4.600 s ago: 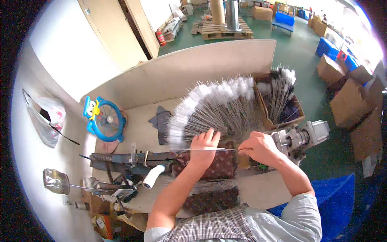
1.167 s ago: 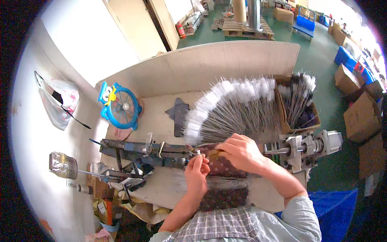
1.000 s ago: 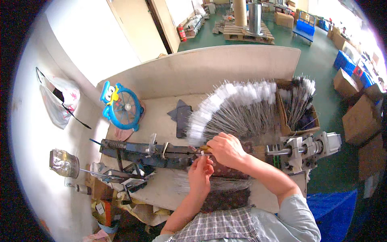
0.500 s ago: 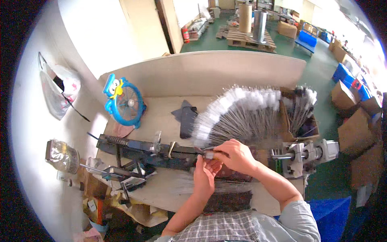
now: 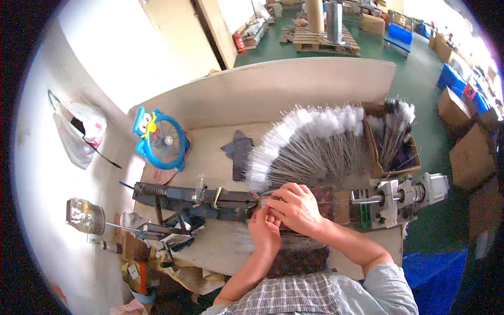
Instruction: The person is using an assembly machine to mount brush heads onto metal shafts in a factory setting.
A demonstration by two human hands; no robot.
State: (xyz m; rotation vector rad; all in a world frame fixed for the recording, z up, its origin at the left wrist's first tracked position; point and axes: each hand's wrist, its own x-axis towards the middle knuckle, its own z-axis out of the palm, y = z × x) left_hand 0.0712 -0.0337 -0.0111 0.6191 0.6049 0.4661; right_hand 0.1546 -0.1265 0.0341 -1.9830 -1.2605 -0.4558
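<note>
My left hand (image 5: 265,232) and my right hand (image 5: 299,209) meet at the right end of a long dark metal bench fixture (image 5: 178,197). Fingers of both hands are pinched together, the right hand arching over the left. Something small and pale shows at the fingertips, mostly covered, too little to name. A thin wire seems to run from the right hand toward a motor-driven spindle (image 5: 367,199) on the right. Behind the hands fans out a large pile of wire-stemmed brushes (image 5: 325,144) with white bristle tips. Loose thin wires (image 5: 241,239) lie beside my left wrist.
A cardboard box (image 5: 401,170) with more brushes stands at the right. A phone-like dark slab (image 5: 240,160) and a blue cartoon-bird fan (image 5: 167,140) are behind the fixture. A lever mechanism (image 5: 170,231) juts out at the left. A low panel (image 5: 273,86) closes the bench's back.
My right hand has drawn in and curled lower over the left fingertips. The left fingers have folded closer together. The whole view has shifted slightly.
</note>
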